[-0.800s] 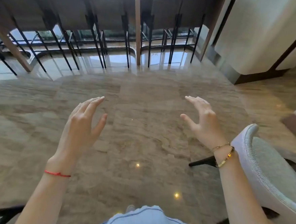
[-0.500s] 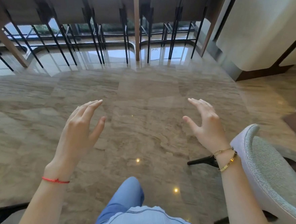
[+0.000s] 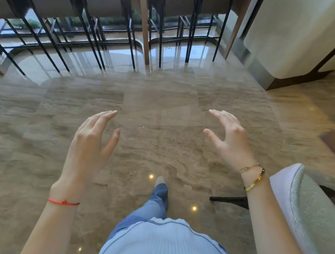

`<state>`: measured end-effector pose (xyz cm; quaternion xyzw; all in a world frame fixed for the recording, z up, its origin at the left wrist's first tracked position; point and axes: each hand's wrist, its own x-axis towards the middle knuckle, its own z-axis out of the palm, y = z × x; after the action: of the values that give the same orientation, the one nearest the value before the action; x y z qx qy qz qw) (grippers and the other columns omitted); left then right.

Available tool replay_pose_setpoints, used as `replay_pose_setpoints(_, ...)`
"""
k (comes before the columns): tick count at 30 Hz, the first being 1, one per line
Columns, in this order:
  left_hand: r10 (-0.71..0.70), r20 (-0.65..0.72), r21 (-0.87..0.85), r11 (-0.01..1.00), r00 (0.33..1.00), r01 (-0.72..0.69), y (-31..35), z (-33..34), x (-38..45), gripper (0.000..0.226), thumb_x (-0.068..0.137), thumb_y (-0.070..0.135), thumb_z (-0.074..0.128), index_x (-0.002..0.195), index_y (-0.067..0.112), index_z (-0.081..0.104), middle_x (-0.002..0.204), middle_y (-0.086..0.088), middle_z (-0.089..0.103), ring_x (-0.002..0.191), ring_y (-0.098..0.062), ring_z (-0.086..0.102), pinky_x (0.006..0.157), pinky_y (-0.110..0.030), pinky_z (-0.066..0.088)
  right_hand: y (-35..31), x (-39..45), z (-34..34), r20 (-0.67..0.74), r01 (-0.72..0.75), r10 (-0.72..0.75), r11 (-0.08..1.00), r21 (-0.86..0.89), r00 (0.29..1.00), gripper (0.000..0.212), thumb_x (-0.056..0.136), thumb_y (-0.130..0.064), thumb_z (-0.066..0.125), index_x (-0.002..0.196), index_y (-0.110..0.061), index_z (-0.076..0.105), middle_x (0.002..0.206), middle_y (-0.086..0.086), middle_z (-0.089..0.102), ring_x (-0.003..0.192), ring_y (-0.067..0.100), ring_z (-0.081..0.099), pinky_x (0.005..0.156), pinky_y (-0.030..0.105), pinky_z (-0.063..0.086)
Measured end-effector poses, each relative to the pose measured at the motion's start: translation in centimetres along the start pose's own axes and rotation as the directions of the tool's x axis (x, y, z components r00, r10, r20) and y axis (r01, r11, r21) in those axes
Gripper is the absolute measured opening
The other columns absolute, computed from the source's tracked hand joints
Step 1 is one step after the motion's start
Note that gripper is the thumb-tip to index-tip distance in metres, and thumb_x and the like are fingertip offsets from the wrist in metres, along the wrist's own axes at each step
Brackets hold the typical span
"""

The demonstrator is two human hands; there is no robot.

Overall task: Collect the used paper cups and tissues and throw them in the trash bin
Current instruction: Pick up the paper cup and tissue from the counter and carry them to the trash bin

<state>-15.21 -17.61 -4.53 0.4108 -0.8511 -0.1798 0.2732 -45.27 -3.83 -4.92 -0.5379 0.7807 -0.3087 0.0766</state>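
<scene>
The glossy beige marble floor point(image 3: 163, 116) is spreading beneath everything, a pale grey upholstered chair point(image 3: 311, 212) standing on it at right. Above that floor, the left hand point(image 3: 91, 145) and right hand point(image 3: 231, 141) are hovering with fingers spread apart, holding nothing. No cups, tissues or bin are showing.

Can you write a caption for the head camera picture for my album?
Both empty hands, left hand and right hand, raised over a shiny marble floor.

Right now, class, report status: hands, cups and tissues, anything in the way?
Left hand open, empty. Right hand open, empty. No cups, tissues or bin in view. Padded chair close beside right arm; bar stools ahead.
</scene>
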Motion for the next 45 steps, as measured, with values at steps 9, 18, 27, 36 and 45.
replay_pose_setpoints(9,0.095,0.051,-0.005,0.995,0.994,-0.095,-1.8,4.0,22.3,0.045,0.095,0.026,0.055,0.138,0.016,0.049,0.136,-0.003,0.054,0.13,-0.019,0.047,0.109,-0.039,0.039,3.1,19.0,-0.3,-0.073,-0.031,0.029,0.999,-0.028,0.997,0.05,0.088,-0.027,0.064,0.135,-0.015,0.049,0.136,-0.001,0.052,0.137,0.017,0.033,0.111,0.022,0.021)
replay_pose_setpoints(18,0.113,0.105,-0.018,0.994,0.988,-0.111,-3.6,10.7,38.9,0.044,0.095,0.024,0.056,0.137,0.014,0.051,0.136,-0.004,0.055,0.131,-0.019,0.046,0.109,-0.043,0.039,9.7,34.4,1.7,-0.056,-0.069,0.068,0.998,-0.014,0.996,0.05,0.089,-0.029,0.063,0.135,-0.017,0.049,0.135,-0.003,0.053,0.137,0.016,0.033,0.114,0.03,0.026)
replay_pose_setpoints(27,0.081,0.066,-0.013,0.997,0.995,-0.08,-3.5,19.0,59.2,0.041,0.095,0.025,0.056,0.135,0.015,0.053,0.134,-0.003,0.057,0.128,-0.018,0.049,0.108,-0.041,0.04,18.1,56.0,1.3,-0.043,-0.049,0.049,0.999,-0.001,0.998,0.048,0.088,-0.028,0.064,0.133,-0.016,0.051,0.133,-0.002,0.055,0.135,0.016,0.035,0.112,0.027,0.024)
replay_pose_setpoints(36,0.083,-0.003,-0.007,0.997,0.997,-0.083,-3.8,24.1,78.7,0.042,0.095,0.025,0.056,0.136,0.016,0.052,0.133,-0.003,0.057,0.127,-0.017,0.048,0.108,-0.033,0.038,22.8,77.2,-0.4,-0.031,0.012,-0.013,1.0,-0.028,0.999,0.049,0.089,-0.03,0.062,0.135,-0.017,0.048,0.136,-0.002,0.052,0.137,0.014,0.034,0.114,0.029,0.023)
replay_pose_setpoints(45,0.106,-0.019,-0.007,0.994,0.994,-0.106,-8.7,30.6,96.5,0.042,0.094,0.025,0.057,0.134,0.014,0.054,0.131,-0.004,0.058,0.126,-0.018,0.051,0.106,-0.042,0.042,28.6,95.2,2.6,-0.04,0.0,-0.001,1.0,-0.03,0.999,0.048,0.088,-0.028,0.064,0.132,-0.014,0.052,0.133,0.001,0.055,0.134,0.016,0.037,0.111,0.022,0.022)
